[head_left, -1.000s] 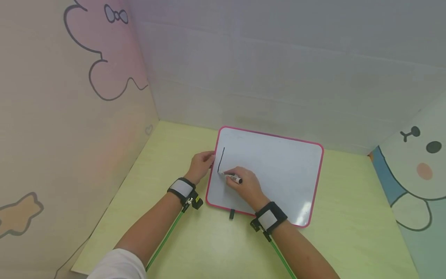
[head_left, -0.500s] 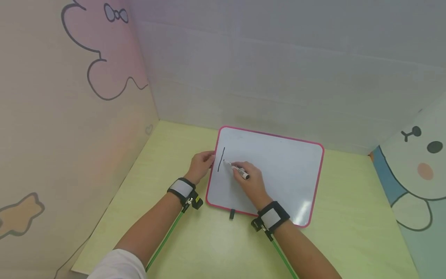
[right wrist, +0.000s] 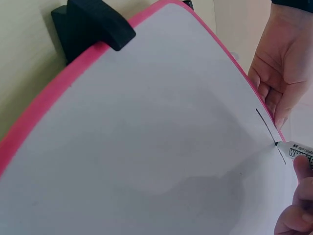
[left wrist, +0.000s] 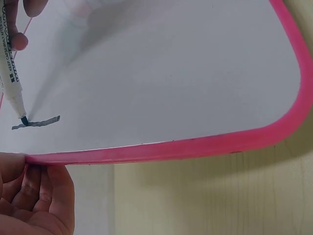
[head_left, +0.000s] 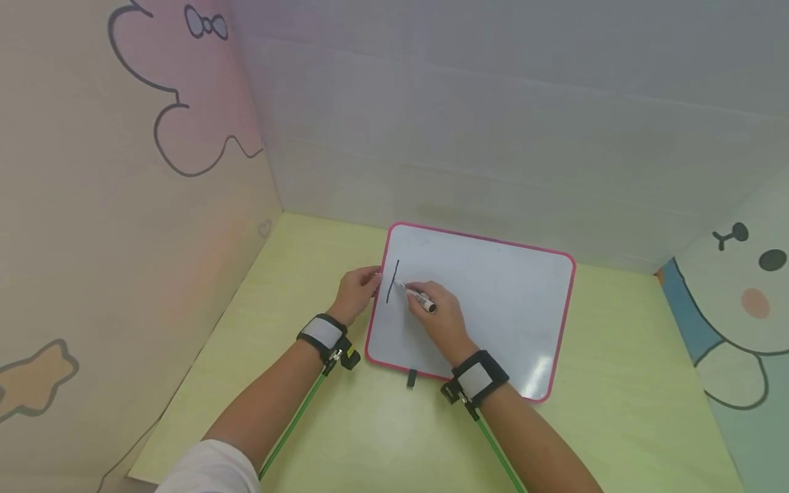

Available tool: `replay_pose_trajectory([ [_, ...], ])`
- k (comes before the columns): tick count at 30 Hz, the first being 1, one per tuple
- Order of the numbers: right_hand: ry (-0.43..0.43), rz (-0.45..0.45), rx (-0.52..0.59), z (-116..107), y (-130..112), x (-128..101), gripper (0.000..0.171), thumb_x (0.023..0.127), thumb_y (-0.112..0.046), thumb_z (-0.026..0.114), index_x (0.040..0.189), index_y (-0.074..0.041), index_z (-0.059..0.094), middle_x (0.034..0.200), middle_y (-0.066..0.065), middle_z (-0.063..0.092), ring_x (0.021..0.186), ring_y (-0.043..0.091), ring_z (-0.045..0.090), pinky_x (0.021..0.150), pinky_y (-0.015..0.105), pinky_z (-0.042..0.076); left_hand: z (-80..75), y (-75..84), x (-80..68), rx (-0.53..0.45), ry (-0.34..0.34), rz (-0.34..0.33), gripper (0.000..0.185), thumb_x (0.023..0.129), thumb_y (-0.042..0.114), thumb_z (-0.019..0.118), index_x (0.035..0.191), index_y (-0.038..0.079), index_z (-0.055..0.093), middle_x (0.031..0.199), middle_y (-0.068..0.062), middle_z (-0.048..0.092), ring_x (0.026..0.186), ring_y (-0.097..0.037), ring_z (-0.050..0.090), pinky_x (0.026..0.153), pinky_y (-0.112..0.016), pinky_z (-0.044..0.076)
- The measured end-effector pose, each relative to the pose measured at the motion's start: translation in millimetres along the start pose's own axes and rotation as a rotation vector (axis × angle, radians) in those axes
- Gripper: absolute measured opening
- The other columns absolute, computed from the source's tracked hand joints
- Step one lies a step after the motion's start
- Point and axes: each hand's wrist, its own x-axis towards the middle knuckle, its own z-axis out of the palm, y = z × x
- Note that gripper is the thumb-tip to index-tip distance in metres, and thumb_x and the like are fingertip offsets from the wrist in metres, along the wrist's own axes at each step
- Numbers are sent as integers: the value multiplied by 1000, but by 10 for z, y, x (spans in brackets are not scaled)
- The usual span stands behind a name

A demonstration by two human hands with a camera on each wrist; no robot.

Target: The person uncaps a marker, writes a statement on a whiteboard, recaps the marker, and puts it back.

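Note:
A whiteboard [head_left: 493,322] with a pink rim leans over the table, its top edge toward the back wall. My left hand [head_left: 355,294] grips its left edge, thumb on the front and fingers behind it, as the left wrist view shows. Between the thumb and fingers of my right hand [head_left: 439,315] is a white whiteboard marker [head_left: 422,300]. The marker's dark tip [left wrist: 24,120] meets a single slanted black line [head_left: 392,282] near the board's left side, around the middle of the stroke.
At the board's lower edge sits a black clip-like piece [head_left: 411,378]. Pale yellow tabletop [head_left: 622,383] surrounds the board. A grey-white wall [head_left: 493,137] rises behind, and side walls with cartoon drawings stand left and right. Both wrists wear black straps with green cords.
The marker left the bottom of the line, moved up and to the right, then came left onto the line's middle. The left hand has stayed on the board's edge.

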Motion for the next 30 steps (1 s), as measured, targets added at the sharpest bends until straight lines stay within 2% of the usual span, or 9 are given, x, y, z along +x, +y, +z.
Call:
replay_pose_trajectory([
  [8,11,17,-40,-41,-8,15,21,91,-27,59,108,-19,68,97,-5,67,89,10,60,77,32,53,14,14,6,-8,-2,12,34,97,22,53,127,7,59,121,-11,64,107,-23,64,88,-33,55],
  [30,60,46,-62,-174,-3,-51,19,88,-21,60,103,-15,69,98,-1,69,92,13,62,79,33,53,18,-13,14,-9,0,16,35,97,22,53,128,6,58,123,-11,63,108,-22,63,89,-33,55],
])
